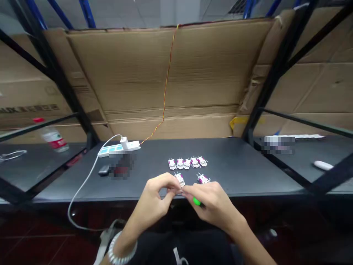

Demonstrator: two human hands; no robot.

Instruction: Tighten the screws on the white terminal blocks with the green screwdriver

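Beaded white bracelet (121, 251) on the left wrist, bottom of frame, sits closest to the camera. Left hand (153, 198) closed to a pinch, fingertips at the near table edge. Right hand (213, 208) curled and gripping a green-tipped object (196, 201), only its green end showing. Fingertips of both hands converge at lower centre; whatever lies between them is hidden.

White pin-legged modules with magenta parts on dark tabletop (242, 165): five in a tight, uneven row (187, 163) at mid-frame, one module (179, 179) at the left fingertips, possibly touching, and one more module (203, 179) just beyond the right hand.

Risks, as judged: the near edge runs directly beneath both hands, so a module nudged or dropped could go over it to the floor. Spacing in the row is tight; a careless knuckle or sleeve could scatter it, and the exposed pins could snag or bend. White cable (84, 184) loops off the left side of the edge, so a wrist catching it could drag the power strip (118, 149).

Room: dark surface extends left of the row toward the power strip and right toward the black shelf upright (271, 81). Corrugated cardboard sheet (165, 73) closes off the back.
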